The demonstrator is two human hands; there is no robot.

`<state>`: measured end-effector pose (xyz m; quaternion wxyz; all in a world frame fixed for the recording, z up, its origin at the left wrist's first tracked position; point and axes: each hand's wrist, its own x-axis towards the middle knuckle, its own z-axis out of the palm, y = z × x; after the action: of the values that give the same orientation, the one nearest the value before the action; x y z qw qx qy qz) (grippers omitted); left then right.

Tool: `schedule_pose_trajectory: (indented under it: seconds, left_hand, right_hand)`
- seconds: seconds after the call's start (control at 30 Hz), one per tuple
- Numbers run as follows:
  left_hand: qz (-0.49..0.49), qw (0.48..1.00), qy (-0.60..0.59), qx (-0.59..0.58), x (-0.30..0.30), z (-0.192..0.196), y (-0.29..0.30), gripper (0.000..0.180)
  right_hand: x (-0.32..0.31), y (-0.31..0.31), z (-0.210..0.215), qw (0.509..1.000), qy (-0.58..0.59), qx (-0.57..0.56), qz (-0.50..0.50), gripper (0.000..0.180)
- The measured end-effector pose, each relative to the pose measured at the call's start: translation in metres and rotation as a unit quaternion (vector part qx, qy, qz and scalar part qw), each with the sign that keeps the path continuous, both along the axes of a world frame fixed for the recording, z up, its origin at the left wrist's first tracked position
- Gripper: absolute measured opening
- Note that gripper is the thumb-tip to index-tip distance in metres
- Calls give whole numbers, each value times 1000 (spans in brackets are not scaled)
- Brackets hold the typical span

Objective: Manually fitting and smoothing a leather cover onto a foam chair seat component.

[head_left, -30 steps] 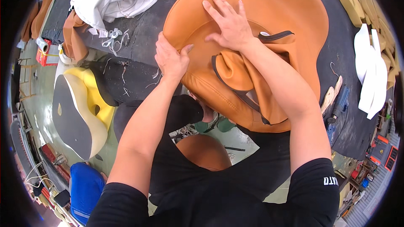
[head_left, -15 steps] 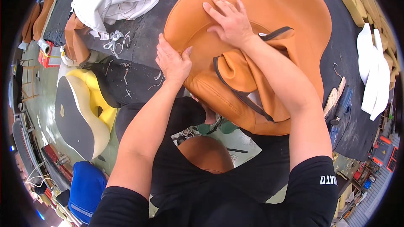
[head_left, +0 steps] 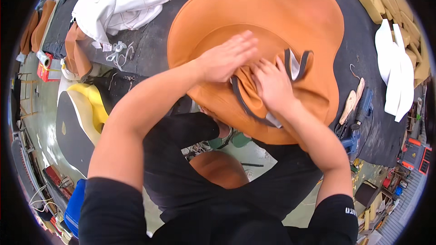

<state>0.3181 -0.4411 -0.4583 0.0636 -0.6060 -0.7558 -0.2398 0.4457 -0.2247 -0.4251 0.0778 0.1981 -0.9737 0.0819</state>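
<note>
A large curved chair seat [head_left: 290,4] in tan leather-like covering lies across the table edge and over my lap. Its loose cover flap [head_left: 313,93], edged with dark zip tape, is bunched at the near side. My right hand [head_left: 274,84] presses into these folds with its fingers bent round the material; the fingertips are partly hidden. My left hand [head_left: 227,59], somewhat blurred, hovers over or lightly touches the middle of the seat, fingers stretched out and nothing in them.
White covers [head_left: 122,4] lie at the far left of the dark table [head_left: 150,41]. To the right are a blue-handled tool [head_left: 363,104], wooden-handled tools [head_left: 349,106] and white strips [head_left: 395,72]. A grey-and-yellow foam seat [head_left: 75,122] stands at left.
My left hand has left the seat's left edge and swung right to its middle. My right hand has drawn back toward me onto the flap, whose zip edges now stand up folded.
</note>
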Motion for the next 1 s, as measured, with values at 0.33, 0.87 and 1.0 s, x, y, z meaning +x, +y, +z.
schedule_pose_trajectory:
  seconds: [0.33,0.87,1.0]
  left_hand:
    - [-69,996,33,-45,-57,-19,31,59]
    - [18,983,130,-127,-54,-6,21,65]
    - [84,995,21,-50,-27,-21,11,59]
  right_hand:
    - [22,0,-6,999,-7,-43,-32,35]
    - [26,7,-11,994,5,-111,-24,34]
    - [31,10,-26,992,-1,-123,-22,33]
